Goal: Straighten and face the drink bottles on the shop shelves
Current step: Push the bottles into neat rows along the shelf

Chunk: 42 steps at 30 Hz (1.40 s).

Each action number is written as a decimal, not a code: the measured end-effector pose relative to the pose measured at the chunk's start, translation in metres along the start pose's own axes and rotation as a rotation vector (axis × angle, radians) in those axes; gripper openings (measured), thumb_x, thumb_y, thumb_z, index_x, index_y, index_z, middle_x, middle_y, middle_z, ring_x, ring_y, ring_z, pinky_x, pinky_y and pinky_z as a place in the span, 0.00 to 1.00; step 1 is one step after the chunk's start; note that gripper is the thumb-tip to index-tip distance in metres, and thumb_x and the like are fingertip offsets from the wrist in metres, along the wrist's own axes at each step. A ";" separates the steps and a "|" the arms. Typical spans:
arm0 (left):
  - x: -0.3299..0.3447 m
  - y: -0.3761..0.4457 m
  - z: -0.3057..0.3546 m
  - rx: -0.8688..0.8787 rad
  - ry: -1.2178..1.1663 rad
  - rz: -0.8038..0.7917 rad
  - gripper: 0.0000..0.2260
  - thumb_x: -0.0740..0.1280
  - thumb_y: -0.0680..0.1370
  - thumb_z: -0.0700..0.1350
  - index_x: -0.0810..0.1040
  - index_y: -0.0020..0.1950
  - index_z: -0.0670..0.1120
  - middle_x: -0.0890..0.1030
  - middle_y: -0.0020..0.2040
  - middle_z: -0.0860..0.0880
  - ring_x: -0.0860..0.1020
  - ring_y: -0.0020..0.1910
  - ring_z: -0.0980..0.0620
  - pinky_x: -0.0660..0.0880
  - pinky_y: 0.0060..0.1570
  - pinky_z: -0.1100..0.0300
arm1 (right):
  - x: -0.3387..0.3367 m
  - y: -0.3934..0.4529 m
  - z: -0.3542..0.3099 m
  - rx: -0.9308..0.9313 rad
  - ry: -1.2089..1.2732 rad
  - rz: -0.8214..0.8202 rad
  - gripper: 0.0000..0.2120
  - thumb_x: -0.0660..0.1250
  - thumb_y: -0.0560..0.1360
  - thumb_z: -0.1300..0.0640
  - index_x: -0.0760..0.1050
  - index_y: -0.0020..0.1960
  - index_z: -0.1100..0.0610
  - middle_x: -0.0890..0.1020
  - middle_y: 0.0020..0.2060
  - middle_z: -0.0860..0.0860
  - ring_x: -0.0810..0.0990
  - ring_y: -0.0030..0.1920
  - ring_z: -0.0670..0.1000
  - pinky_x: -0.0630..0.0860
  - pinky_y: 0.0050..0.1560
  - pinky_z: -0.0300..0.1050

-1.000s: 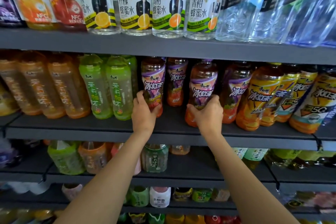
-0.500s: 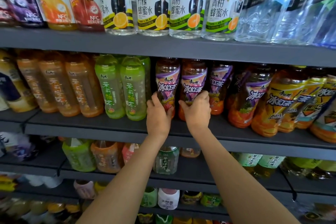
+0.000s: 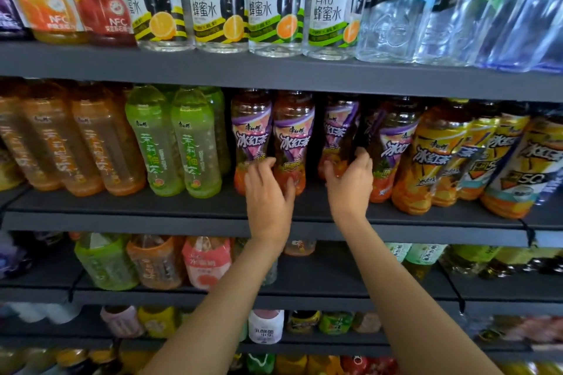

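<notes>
left hand (image 3: 268, 192): I've got fingers curled round second purple-label iced tea bottle (image 3: 293, 143), front edge of middle shelf (image 3: 122, 219)
right hand (image 3: 350, 183): cupping third purple-label bottle (image 3: 338, 137), set back
next: I'd pull it flush, label forward

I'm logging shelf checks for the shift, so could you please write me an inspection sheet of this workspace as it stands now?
Surface: dark grey middle shelf, bottles standing along its front.
Job's things: four purple-label tea bottles; two at the front side by side, labels forward; a third set further back; a fourth to its right, tilted.
Clutter: nothing seen.
Hands: left hand grips the base of the second front bottle; right hand curls round the base of the set-back bottle.
Cables: nothing seen.
Surroundings: green bottles and orange bottles to the left, yellow-label bottles to the right, honey water and soda bottles above, more drinks below.
</notes>
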<state>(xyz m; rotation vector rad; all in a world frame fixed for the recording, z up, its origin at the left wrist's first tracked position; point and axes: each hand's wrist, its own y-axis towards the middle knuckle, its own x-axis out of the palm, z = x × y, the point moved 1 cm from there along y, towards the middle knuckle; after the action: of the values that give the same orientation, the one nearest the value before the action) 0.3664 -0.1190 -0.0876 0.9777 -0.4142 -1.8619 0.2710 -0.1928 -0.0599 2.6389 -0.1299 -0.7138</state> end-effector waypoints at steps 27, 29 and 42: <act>0.022 0.026 0.009 -0.111 0.291 -0.258 0.27 0.61 0.79 0.52 0.58 0.73 0.41 0.74 0.63 0.44 0.75 0.60 0.46 0.74 0.50 0.56 | 0.028 0.024 0.029 -0.148 0.015 -0.032 0.17 0.61 0.76 0.67 0.68 0.65 0.65 0.70 0.60 0.61 0.76 0.55 0.61 0.77 0.52 0.51; 0.023 0.025 0.009 -0.115 0.289 -0.252 0.27 0.62 0.79 0.51 0.58 0.73 0.41 0.74 0.63 0.43 0.75 0.60 0.46 0.74 0.50 0.55 | 0.006 0.014 0.022 -0.295 0.015 0.124 0.15 0.63 0.75 0.66 0.69 0.61 0.66 0.70 0.59 0.61 0.77 0.50 0.60 0.73 0.42 0.42; 0.018 0.028 0.016 -0.140 0.256 -0.313 0.25 0.62 0.79 0.49 0.59 0.71 0.39 0.73 0.63 0.42 0.76 0.58 0.43 0.73 0.49 0.53 | -0.029 0.018 0.023 0.064 -0.221 0.111 0.38 0.65 0.76 0.56 0.44 0.76 0.59 0.62 0.69 0.60 0.77 0.52 0.66 0.72 0.47 0.55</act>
<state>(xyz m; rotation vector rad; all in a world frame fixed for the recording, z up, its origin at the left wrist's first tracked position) 0.3669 -0.1503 -0.0680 1.2184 0.0266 -1.9760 0.2347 -0.2123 -0.0570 2.5813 -0.3645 -0.9753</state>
